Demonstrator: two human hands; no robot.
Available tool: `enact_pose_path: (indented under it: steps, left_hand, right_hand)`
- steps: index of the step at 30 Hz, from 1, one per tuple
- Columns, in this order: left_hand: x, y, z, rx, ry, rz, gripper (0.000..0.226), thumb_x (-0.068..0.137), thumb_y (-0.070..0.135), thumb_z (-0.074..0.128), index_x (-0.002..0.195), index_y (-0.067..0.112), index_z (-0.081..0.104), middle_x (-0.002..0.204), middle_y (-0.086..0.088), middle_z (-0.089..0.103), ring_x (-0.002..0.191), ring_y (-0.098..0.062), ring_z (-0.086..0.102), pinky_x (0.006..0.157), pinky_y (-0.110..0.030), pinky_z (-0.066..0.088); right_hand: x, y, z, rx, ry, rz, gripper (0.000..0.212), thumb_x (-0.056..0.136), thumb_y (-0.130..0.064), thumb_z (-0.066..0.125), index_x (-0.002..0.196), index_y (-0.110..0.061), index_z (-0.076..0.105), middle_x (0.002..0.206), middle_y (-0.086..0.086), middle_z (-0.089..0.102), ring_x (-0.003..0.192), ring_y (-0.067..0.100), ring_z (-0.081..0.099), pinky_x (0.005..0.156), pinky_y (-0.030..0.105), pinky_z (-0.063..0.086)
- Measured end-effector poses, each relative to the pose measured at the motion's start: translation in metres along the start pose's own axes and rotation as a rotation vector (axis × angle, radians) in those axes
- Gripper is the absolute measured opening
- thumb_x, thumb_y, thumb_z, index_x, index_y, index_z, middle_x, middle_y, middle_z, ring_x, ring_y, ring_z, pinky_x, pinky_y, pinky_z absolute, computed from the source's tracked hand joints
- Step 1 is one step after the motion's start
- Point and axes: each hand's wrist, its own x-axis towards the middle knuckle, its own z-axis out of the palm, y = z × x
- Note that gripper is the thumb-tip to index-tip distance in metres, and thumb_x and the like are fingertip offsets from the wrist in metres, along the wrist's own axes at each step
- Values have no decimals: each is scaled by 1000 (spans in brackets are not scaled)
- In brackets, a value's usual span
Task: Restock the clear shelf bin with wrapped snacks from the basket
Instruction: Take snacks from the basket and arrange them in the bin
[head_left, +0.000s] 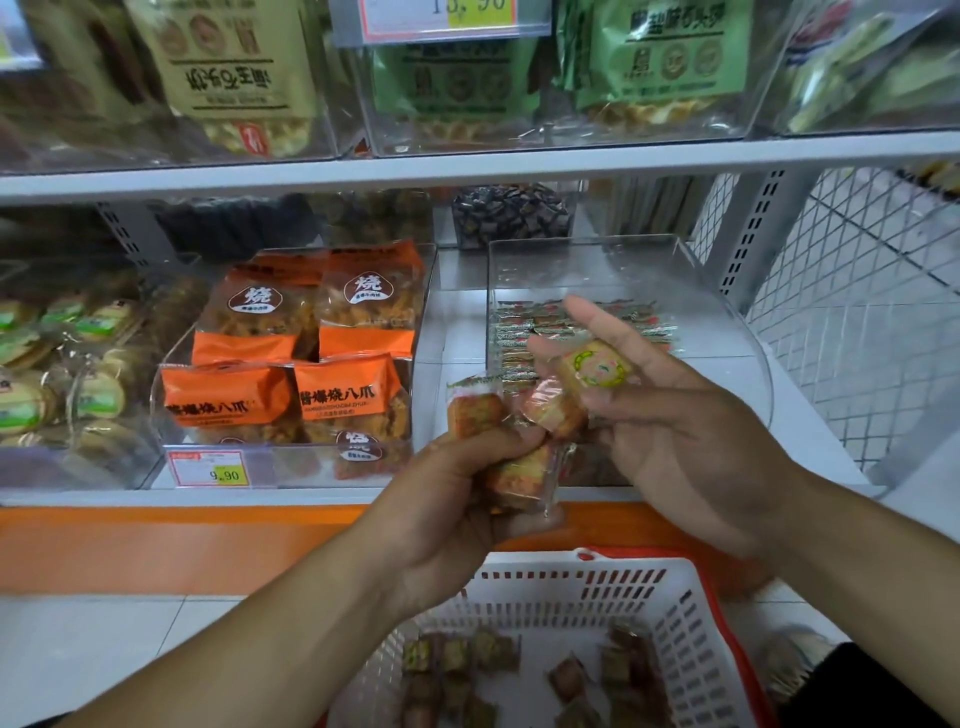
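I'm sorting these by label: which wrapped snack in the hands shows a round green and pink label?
The snack at the right hand's fingers, highest of those held. The ones in the left hand show only orange-brown wrapping.

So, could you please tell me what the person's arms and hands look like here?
Both forearms are bare, with no sleeves in view. The left hand and the right hand wear no gloves, and no rings, watch or bracelet show on them.
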Motion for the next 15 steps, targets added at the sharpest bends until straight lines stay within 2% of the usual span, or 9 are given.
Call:
enact_pose_path:
  steps: [3,6,7,9,10,12,14,15]
  left_hand:
    - [0,0,-3,-1,-4,-5,43,69,15,78,109,-2,74,111,-19,71,102,-27,64,51,-31,61]
    - [-1,0,-3,47,-27,40,33,68,15,78,99,4,80,97,-15,73,80,-20,71,53,-31,60]
    - [0,-1,-4,71,-27,66,29,68,15,78,96,8,81,93,-14,73,74,-19,71,54,-32,60]
    - [1,-3,-5,108,-7,118,26,67,16,79,92,11,80,88,-14,72,71,-20,71,56,-34,60]
    - [2,-3,-6,109,6,133,25,68,16,79,92,10,80,87,-14,72,70,-21,71,55,-34,60]
    - [4,-2,-7,106,24,139,20,71,16,78,90,10,79,86,-14,71,69,-20,70,54,-34,60]
    - [4,-1,-7,100,37,104,22,74,18,76,95,10,79,90,-13,73,71,-19,71,54,-33,61]
    - [4,-1,-7,80,46,69,29,75,19,76,102,9,78,93,-13,74,74,-19,73,52,-32,61]
  right_hand:
    - [-2,3,-1,2,-15,46,65,84,-7,56,144,-30,52,138,3,65,127,27,61,111,43,42]
    - [0,7,-1,17,56,52,70,84,-10,57,150,-34,45,137,-1,65,129,24,59,115,45,37]
    - [1,8,-1,37,95,61,78,82,-9,59,153,-34,38,135,1,67,125,23,62,111,43,43]
    - [1,9,-2,83,149,133,84,79,-8,63,156,-27,34,128,12,70,111,25,69,89,36,58]
    - [0,8,-1,83,138,184,76,80,-9,64,152,-17,41,126,17,70,107,27,69,82,36,60]
    - [-1,8,-3,19,107,266,53,83,-14,66,135,-6,61,124,21,69,107,31,68,87,40,60]
    - [-3,8,-7,-88,170,235,44,82,-17,70,125,-10,67,120,15,72,113,29,68,94,43,57]
    - [-4,8,-7,-207,214,147,42,83,-17,71,125,-15,66,118,8,74,115,25,68,97,41,55]
